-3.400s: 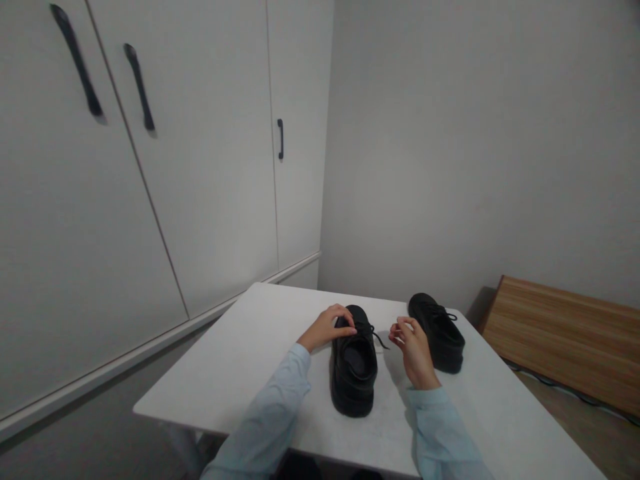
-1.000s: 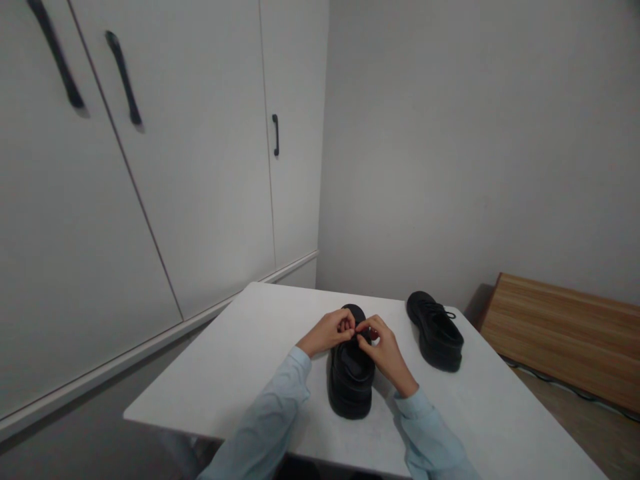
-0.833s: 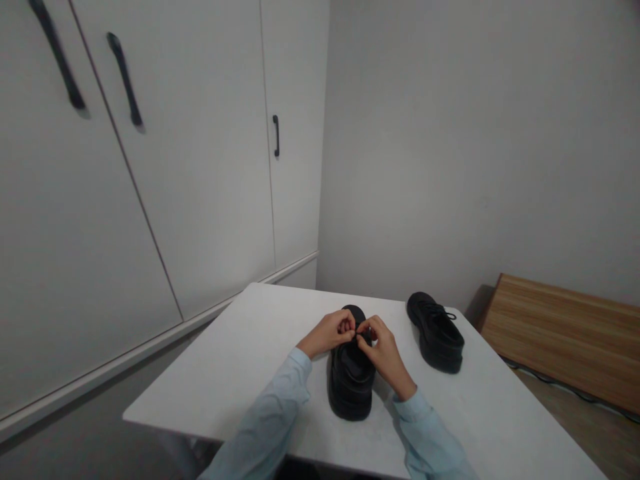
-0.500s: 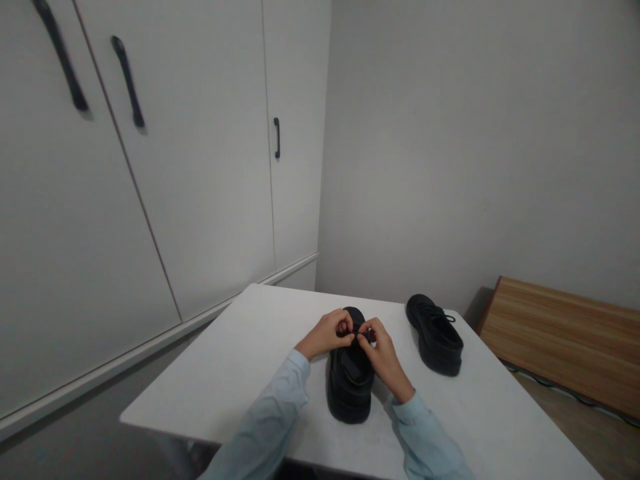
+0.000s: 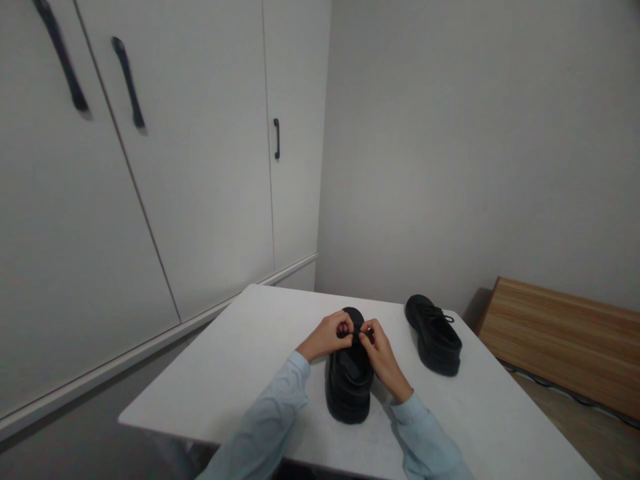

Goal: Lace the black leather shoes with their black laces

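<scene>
The left hand [image 5: 327, 335] is pinched on the lace [image 5: 356, 331] over the throat of the near black shoe [image 5: 350, 373], which stands on the white desk [image 5: 240, 373], toe away. The right hand [image 5: 381, 348] is pinched on the same lace from the other side, fingertips almost touching those of the left. Compared with 3.4 s ago, when the right hand was held out to the side with a lace end drawn clear, both hands are now closed in over the shoe's middle; the lacing is judged to be at the knotting stage. The second black shoe [image 5: 434, 333], with its bow showing, is unchanged to the right.
</scene>
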{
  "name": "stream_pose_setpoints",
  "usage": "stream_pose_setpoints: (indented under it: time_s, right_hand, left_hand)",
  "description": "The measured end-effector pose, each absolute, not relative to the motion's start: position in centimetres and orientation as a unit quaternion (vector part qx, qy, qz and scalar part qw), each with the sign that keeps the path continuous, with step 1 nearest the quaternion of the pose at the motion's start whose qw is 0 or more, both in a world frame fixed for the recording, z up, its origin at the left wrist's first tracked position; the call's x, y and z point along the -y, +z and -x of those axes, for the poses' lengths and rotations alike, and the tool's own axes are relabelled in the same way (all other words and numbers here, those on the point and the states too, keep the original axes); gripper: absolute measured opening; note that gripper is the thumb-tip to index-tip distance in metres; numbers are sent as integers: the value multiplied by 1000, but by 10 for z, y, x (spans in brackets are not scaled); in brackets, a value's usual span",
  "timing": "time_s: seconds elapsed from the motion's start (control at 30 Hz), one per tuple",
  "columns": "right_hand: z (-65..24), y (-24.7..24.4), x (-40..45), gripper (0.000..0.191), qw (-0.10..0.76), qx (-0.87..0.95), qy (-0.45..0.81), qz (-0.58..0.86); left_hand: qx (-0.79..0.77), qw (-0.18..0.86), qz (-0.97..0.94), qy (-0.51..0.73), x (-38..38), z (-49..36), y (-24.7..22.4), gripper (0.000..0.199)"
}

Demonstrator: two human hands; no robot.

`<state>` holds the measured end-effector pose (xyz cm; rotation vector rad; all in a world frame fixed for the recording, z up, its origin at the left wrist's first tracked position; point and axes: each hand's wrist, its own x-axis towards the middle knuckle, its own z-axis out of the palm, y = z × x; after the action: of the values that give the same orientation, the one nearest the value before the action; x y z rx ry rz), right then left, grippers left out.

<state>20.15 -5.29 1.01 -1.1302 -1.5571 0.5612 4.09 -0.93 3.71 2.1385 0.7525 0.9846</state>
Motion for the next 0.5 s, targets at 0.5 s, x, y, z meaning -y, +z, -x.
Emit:
stream_pose_setpoints:
  time_s: [0.5]
  right_hand:
    - [-199, 22, 59, 6, 538, 654, 263, 462]
  left_hand:
    - [-285, 357, -801, 386, 7, -40, 35, 9]
